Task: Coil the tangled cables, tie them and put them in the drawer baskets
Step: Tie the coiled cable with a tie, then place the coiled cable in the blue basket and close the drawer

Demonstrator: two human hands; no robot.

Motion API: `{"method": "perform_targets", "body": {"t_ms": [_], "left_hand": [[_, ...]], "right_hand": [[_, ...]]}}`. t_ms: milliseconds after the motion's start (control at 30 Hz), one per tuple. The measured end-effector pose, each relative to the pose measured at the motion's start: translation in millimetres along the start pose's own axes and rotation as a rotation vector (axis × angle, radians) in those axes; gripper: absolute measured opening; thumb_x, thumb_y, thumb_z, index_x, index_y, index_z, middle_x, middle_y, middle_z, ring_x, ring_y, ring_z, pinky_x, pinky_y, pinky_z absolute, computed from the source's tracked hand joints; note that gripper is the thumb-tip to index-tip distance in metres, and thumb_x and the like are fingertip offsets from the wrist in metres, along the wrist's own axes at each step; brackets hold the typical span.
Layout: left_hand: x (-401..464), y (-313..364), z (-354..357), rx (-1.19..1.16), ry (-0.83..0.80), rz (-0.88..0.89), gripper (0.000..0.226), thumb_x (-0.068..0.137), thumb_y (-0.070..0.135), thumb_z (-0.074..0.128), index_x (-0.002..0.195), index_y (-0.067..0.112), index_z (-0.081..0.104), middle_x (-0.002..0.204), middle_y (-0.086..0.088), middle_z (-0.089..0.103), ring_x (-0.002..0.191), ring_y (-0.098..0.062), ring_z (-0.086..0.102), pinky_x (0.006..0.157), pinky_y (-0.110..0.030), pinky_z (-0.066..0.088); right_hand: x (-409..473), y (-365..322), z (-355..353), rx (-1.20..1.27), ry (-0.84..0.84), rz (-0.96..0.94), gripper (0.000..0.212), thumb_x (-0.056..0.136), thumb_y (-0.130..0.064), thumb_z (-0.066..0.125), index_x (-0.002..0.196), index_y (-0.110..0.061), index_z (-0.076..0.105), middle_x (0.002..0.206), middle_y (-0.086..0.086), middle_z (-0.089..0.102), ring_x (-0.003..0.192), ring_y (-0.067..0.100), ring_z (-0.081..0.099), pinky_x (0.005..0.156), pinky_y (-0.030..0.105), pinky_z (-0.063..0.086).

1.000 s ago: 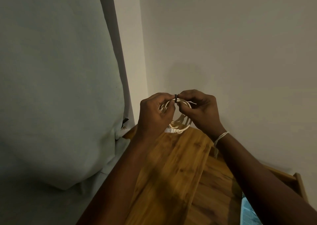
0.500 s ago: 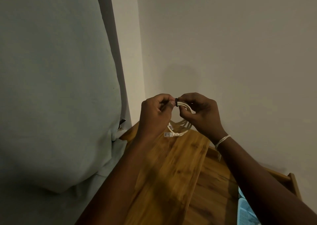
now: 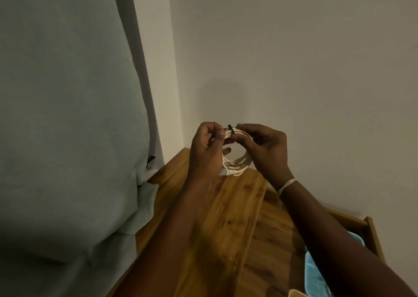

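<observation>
A coiled white cable (image 3: pixel 241 163) hangs in the air between both hands, above the far end of a wooden cabinet top (image 3: pixel 228 224). A small black tie (image 3: pixel 230 129) wraps the top of the coil. My left hand (image 3: pixel 207 151) pinches the coil just left of the tie, with thumb and fingertips curled in. My right hand (image 3: pixel 263 149) grips the coil's right side, fingers curled round the strands. A white plug end (image 3: pixel 225 172) sticks out at the bottom left of the coil.
An open wooden drawer (image 3: pixel 371 233) shows at the lower right with a blue basket (image 3: pixel 316 274) inside and a pale basket edge (image 3: pixel 298 293) beside it. A grey-green curtain (image 3: pixel 67 115) fills the left. A plain wall stands close behind.
Both hands with the coil have shifted slightly; the tie now sits at the coil's top between the fingertips, and the coil hangs more open and round below.
</observation>
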State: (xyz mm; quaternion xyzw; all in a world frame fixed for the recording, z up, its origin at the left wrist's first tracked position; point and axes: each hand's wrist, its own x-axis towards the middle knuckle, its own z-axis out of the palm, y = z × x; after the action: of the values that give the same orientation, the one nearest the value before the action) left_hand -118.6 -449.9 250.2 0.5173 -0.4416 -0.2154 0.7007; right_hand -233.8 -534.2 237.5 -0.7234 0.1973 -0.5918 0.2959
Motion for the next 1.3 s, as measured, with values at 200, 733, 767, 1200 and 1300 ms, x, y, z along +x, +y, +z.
{"method": "perform_targets", "body": {"t_ms": [200,733,767,1200,1300], "left_hand": [[-16.4,-45.5,28.9,0.160,0.039,0.075,0.013,0.101,0.028,0.046,0.112,0.025,0.052,0.096,0.012,0.063,0.077,-0.005,0.065,0.060,-0.015,0.054],[-75.4,-207.0,243.9,-0.121,-0.180,-0.689,0.010,0.098,0.019,0.052,0.091,0.025,0.058,0.097,-0.006,0.069,0.083,-0.018,0.067,0.070,-0.034,0.053],[-78.5,-219.3,262.5,-0.109,-0.229,-0.732,0.009,0.097,0.018,0.053,0.092,0.022,0.058,0.095,-0.005,0.071,0.079,-0.016,0.068,0.068,-0.034,0.054],[-114.8,-384.0,372.4,0.436,-0.692,-0.800,0.035,0.096,0.005,0.047,0.125,0.020,0.058,0.117,-0.003,0.064,0.102,-0.024,0.064,0.085,-0.041,0.056],[-120.9,-397.7,381.9,0.457,-0.775,-0.835,0.032,0.096,0.004,0.044,0.116,0.027,0.056,0.108,-0.003,0.064,0.097,-0.025,0.063,0.084,-0.043,0.053]], "right_hand": [[-27.4,17.5,-13.7,-0.027,0.020,0.157,0.019,0.081,-0.015,0.081,0.100,-0.009,0.079,0.095,0.004,0.078,0.086,0.015,0.074,0.079,0.034,0.063],[-152.4,158.5,-222.3,-0.013,0.333,0.927,0.021,0.086,-0.007,0.076,0.101,0.000,0.063,0.090,0.026,0.072,0.073,0.031,0.070,0.068,0.046,0.059],[-160.6,175.0,-238.6,-0.059,0.372,0.939,0.016,0.086,-0.007,0.075,0.097,0.000,0.065,0.087,0.025,0.073,0.071,0.029,0.071,0.065,0.044,0.060],[-245.3,355.2,-312.6,-0.538,0.288,1.227,0.018,0.091,-0.020,0.068,0.099,-0.007,0.078,0.095,0.010,0.078,0.091,0.024,0.071,0.086,0.037,0.056],[-253.8,376.5,-317.1,-0.590,0.208,1.285,0.022,0.094,-0.019,0.062,0.093,-0.002,0.076,0.092,0.016,0.076,0.089,0.031,0.070,0.083,0.038,0.055]]}}
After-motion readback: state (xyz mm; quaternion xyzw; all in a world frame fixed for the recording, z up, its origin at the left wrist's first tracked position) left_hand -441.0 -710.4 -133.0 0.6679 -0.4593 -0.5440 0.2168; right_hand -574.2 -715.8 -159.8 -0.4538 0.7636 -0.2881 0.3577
